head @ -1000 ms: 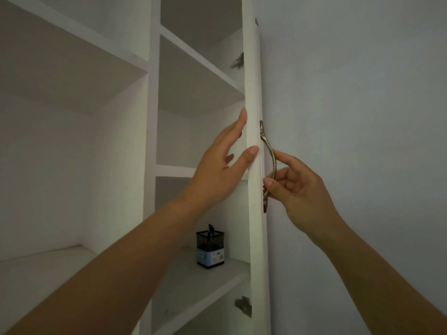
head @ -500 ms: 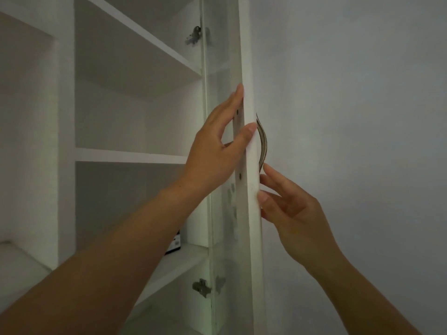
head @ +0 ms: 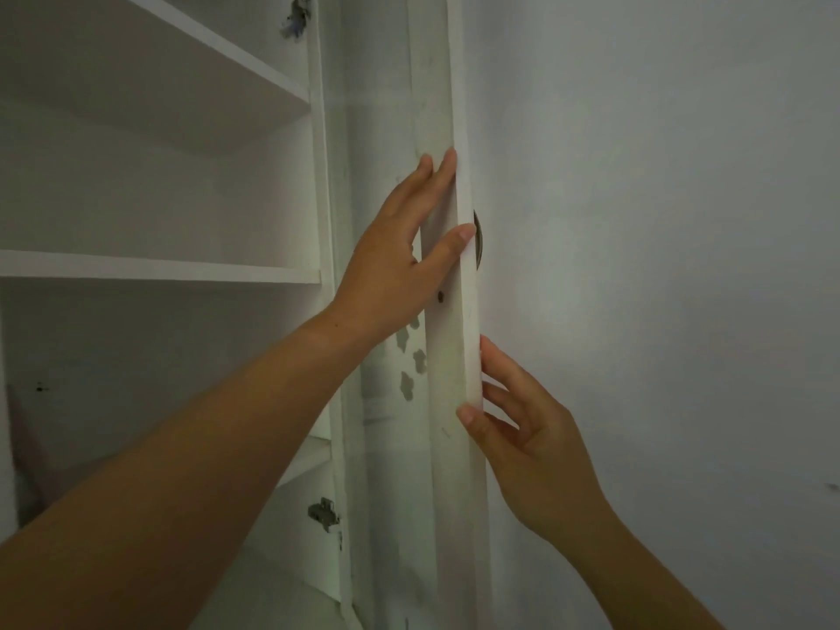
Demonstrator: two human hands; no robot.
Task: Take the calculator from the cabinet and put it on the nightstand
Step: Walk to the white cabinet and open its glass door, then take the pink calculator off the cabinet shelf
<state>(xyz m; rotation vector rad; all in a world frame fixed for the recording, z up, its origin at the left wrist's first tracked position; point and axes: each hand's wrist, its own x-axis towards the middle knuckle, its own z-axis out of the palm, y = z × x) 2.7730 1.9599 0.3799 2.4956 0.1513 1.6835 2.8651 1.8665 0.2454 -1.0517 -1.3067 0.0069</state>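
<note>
Cabinet (head: 159, 270) carcass fills the left half of the view, white and dim inside, with an upper shelf (head: 218, 52) slanting across the top, a middle shelf (head: 159, 268) below it and a short piece of a lower shelf (head: 313, 452) showing past the forearm. A plain grey-white wall (head: 659, 266) takes the whole right half.

The cabinet door (head: 447, 470) stands open and is seen almost edge-on, running top to bottom between shelves and wall. Its inner panel bears small flower-shaped marks (head: 411, 356). Two metal hinges tie it to the cabinet side, one high (head: 296, 15) and one low (head: 323, 513). A curved metal handle (head: 477, 243) peeks out on the wall side, so only a narrow gap lies between door and wall.

The left hand (head: 391, 266) lies flat on the door's inner face, fingers (head: 436, 175) straight, thumb laid across the door's edge just beside the handle. The right hand (head: 532, 443) is lower down at the same edge, thumb tip on it, fingers (head: 500, 370) loosely spread on the outer side, holding nothing.

The calculator cannot be made out; the lower compartment is mostly hidden by the left arm.
</note>
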